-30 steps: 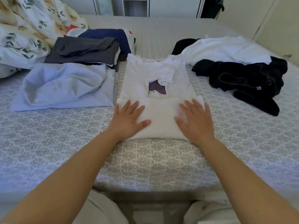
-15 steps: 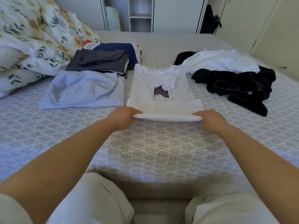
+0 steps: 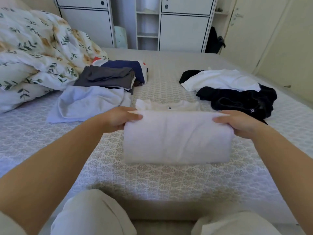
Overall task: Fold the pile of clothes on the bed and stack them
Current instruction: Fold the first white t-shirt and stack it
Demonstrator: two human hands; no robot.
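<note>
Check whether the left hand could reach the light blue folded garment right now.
Probably not at once: the left hand grips the white shirt together with the right hand. The light blue garment lies close beside it, nothing between.

A white shirt (image 3: 176, 136), partly folded, is lifted between the left hand (image 3: 118, 118) and right hand (image 3: 240, 122), its folded part hanging toward the viewer. Its collar end (image 3: 169, 106) lies on the bed beyond the hands.
</note>
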